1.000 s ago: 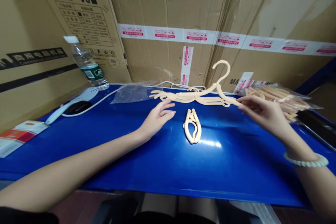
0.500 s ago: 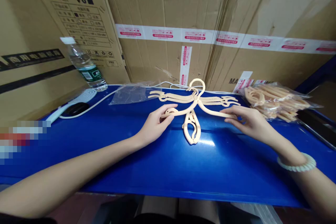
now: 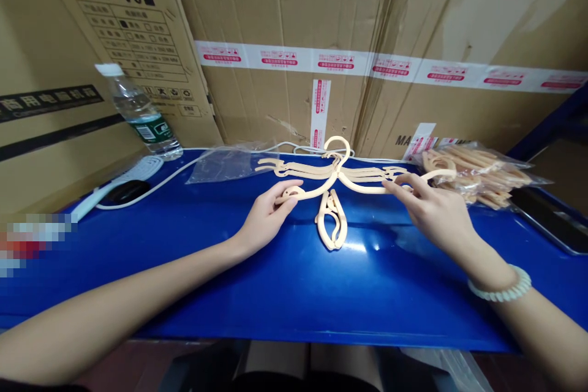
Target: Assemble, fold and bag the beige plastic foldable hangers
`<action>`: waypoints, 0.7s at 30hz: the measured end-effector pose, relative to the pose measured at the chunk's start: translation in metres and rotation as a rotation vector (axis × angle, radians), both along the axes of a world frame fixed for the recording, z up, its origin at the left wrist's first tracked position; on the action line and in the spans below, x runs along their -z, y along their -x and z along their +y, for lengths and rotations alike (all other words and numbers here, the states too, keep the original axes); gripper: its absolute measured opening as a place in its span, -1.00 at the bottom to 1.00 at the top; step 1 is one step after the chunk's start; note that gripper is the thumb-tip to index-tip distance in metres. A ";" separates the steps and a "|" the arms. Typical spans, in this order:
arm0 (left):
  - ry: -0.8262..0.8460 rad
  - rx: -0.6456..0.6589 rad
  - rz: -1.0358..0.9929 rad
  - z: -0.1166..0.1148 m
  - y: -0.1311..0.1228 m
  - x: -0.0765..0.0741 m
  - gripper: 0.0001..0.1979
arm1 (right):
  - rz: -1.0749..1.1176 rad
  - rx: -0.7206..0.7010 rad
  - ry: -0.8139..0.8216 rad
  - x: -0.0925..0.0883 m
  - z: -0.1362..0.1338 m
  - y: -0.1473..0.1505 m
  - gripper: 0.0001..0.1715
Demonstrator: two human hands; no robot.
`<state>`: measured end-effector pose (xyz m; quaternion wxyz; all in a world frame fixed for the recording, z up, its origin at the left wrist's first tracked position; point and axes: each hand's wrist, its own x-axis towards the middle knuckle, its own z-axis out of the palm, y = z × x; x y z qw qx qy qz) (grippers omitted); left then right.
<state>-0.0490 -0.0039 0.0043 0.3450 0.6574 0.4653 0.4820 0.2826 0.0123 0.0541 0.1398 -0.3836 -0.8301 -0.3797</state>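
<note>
Between my hands is a cream plastic folding hanger (image 3: 337, 175), its hook up and both arms spread to the sides. My left hand (image 3: 269, 211) grips the left arm near its curled end. My right hand (image 3: 429, 205) pinches the right arm, and a light strip of that arm shows beyond the fingers to the right. Just behind lie several spread hangers (image 3: 307, 170) of the same kind, stacked. In front, on the blue table (image 3: 294, 282), rests a folded hanger (image 3: 332, 220) that neither hand touches.
At the right lie a clear bag of folded hangers (image 3: 478, 171) and a dark phone (image 3: 551, 220). On the left are a water bottle (image 3: 147, 119), a white cable (image 3: 179, 171), a black object (image 3: 127, 192) and an empty plastic bag (image 3: 225, 165). Cardboard boxes (image 3: 275, 0) wall the back.
The right end of the held hanger has swung outward, now showing past my right hand. My right hand has shifted its grip along that arm. The left hand keeps its hold.
</note>
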 end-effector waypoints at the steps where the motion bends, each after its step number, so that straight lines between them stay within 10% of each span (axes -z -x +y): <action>1: -0.004 0.002 -0.003 0.000 0.000 0.000 -0.60 | 0.004 0.000 0.005 0.001 0.000 0.000 -0.51; 21: -0.011 0.011 -0.344 -0.004 -0.006 -0.007 -0.55 | 1.447 -0.342 1.067 -0.002 0.010 0.005 -0.67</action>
